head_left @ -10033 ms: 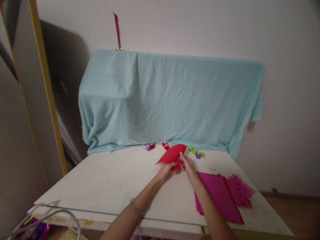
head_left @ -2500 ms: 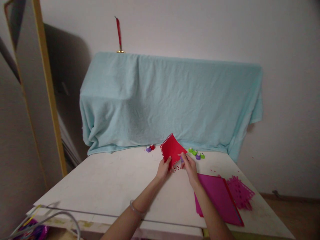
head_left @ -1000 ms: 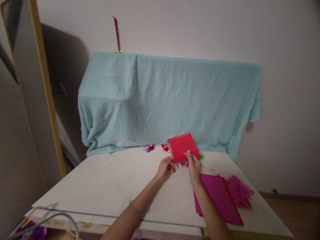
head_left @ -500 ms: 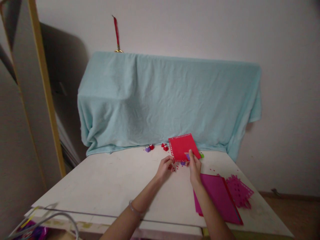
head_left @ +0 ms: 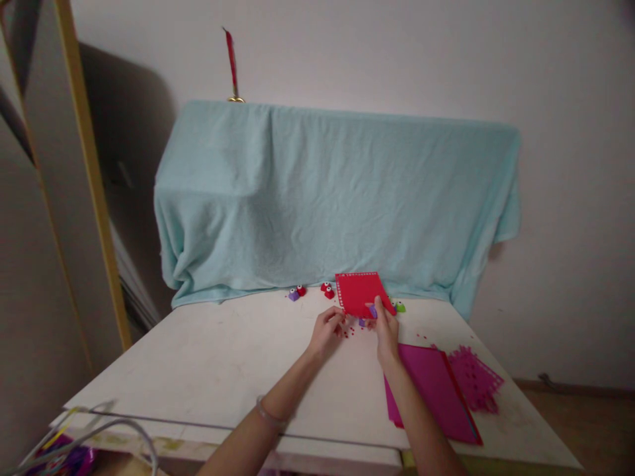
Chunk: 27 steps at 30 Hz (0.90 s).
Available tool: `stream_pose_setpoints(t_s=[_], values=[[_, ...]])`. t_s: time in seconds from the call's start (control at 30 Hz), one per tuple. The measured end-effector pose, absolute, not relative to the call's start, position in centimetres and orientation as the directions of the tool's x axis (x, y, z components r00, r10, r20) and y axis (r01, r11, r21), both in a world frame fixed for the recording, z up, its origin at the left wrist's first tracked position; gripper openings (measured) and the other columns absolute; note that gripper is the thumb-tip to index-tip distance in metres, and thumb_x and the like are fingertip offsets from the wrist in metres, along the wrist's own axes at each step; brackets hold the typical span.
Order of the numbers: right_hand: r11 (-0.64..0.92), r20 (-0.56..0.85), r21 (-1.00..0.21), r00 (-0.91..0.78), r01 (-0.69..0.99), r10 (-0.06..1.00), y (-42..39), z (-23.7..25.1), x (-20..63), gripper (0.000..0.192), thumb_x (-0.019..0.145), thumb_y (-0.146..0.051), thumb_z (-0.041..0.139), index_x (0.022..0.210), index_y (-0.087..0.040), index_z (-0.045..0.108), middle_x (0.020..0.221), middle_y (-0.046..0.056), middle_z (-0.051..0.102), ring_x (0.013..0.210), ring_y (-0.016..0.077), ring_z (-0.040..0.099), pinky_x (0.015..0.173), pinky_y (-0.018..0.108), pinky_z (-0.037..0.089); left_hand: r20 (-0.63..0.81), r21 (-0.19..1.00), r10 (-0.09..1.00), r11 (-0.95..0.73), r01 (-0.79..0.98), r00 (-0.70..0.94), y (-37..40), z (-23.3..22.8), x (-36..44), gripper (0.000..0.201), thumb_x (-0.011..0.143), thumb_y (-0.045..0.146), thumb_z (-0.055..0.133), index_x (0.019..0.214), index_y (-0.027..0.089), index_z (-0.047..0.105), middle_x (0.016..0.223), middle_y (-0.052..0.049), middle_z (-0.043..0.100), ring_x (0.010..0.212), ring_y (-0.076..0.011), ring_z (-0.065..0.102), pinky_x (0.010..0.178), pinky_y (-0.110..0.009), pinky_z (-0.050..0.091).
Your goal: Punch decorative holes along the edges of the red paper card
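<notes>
The square sheet of red paper (head_left: 361, 293) with a row of small punched holes along its far and left edges is at the far middle of the white tabletop (head_left: 213, 360), lifted at a tilt in front of the hanging pale blue cloth (head_left: 327, 198). The right hand (head_left: 384, 330) holds it at the near right corner; its fingers are closed there together with a small purple paper punch (head_left: 372, 311), which sits on the edge of the sheet. The left hand (head_left: 326, 330) is just beside the near left corner of the sheet, with the fingers curled loosely; I cannot tell if they touch the paper. A thin clear bracelet (head_left: 268, 413) is on the left wrist.

Between the two hands, tiny red paper dots (head_left: 347, 332) lie scattered on the tabletop. Behind the sheet, close to the cloth, there are small punches: a purple and red pair (head_left: 296, 293) to the left, a red pair (head_left: 327, 289) near the sheet's left edge, and a green one (head_left: 399, 307) showing at its right. Near the right forearm lies a stack of magenta paper sheets (head_left: 429, 390), and beside it, more to the right, a magenta sheet cut into a lace pattern (head_left: 475, 378). At the left stands a tall board with a yellow wooden edge (head_left: 92, 172).
</notes>
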State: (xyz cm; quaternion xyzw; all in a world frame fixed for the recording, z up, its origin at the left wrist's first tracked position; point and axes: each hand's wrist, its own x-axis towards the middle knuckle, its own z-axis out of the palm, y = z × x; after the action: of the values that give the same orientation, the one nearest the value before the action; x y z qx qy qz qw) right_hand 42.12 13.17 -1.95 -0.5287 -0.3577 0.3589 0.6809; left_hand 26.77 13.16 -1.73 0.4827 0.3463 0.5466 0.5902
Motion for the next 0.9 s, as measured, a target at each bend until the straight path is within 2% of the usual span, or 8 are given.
stream_pose_setpoints(t_s=[0.2,0.37,0.57,0.67,0.77,0.9], values=[[0.195,0.146,-0.980,0.493,-0.048,0.858,13.4,-2.8,42.4,0.060,0.079,-0.068,0.054,0.101,-0.015,0.069,0.082,0.009,0.071,0.055,0.0185,0.061,0.044,0.026,0.040,0.163,0.935,0.984,-0.129,-0.332,0.077,13.1,-1.7,26.5,0.019,0.075,0.032,0.063,0.070,0.014,0.059,0.064,0.000,0.057,0.045,-0.0068,0.044,0.045,-0.021,0.031],[0.325,0.323,-0.939,0.611,0.113,0.723,13.1,-2.1,42.8,0.054,0.080,-0.065,0.056,0.094,-0.015,0.068,0.085,0.011,0.070,0.072,0.0213,0.062,0.053,0.027,0.045,0.186,0.939,0.982,-0.171,-0.299,0.023,13.7,-2.5,26.3,0.015,0.077,0.029,0.061,0.074,0.015,0.060,0.062,0.001,0.054,0.048,-0.0073,0.042,0.046,-0.020,0.032],[0.368,0.340,-0.926,0.601,0.081,0.723,13.0,-1.9,42.4,0.040,0.081,-0.052,0.060,0.096,-0.015,0.064,0.077,0.006,0.066,0.055,0.0144,0.054,0.052,0.026,0.042,0.249,0.941,0.968,-0.234,-0.245,0.033,13.5,-2.7,26.5,0.017,0.080,0.031,0.059,0.075,0.015,0.061,0.069,-0.003,0.062,0.054,-0.0096,0.050,0.053,-0.021,0.038],[0.384,0.412,-0.907,0.543,0.170,0.732,12.8,-2.0,42.2,0.031,0.079,-0.044,0.064,0.091,-0.015,0.066,0.079,0.006,0.067,0.061,0.0155,0.056,0.057,0.026,0.043,0.266,0.945,0.962,-0.249,-0.213,0.059,13.2,-2.6,26.7,0.020,0.081,0.035,0.058,0.076,0.015,0.060,0.069,-0.003,0.064,0.055,-0.0105,0.052,0.055,-0.021,0.039],[0.403,0.491,-0.870,0.417,0.284,0.765,12.3,-1.7,41.7,0.025,0.080,-0.039,0.062,0.087,-0.015,0.068,0.084,0.007,0.068,0.070,0.0179,0.060,0.064,0.027,0.045,0.270,0.950,0.960,-0.253,-0.184,0.075,13.0,-2.6,26.7,0.023,0.082,0.037,0.058,0.077,0.015,0.060,0.067,-0.003,0.064,0.055,-0.0107,0.052,0.055,-0.020,0.039],[0.425,0.566,-0.766,0.193,0.481,0.801,11.5,-1.4,40.7,0.024,0.084,-0.034,0.059,0.099,-0.018,0.069,0.078,0.004,0.068,0.068,0.0178,0.061,0.067,0.028,0.046,0.283,0.953,0.956,-0.272,-0.133,0.075,12.9,-2.6,26.7,0.023,0.083,0.036,0.056,0.080,0.015,0.061,0.071,-0.002,0.064,0.059,-0.0107,0.053,0.058,-0.020,0.041]])
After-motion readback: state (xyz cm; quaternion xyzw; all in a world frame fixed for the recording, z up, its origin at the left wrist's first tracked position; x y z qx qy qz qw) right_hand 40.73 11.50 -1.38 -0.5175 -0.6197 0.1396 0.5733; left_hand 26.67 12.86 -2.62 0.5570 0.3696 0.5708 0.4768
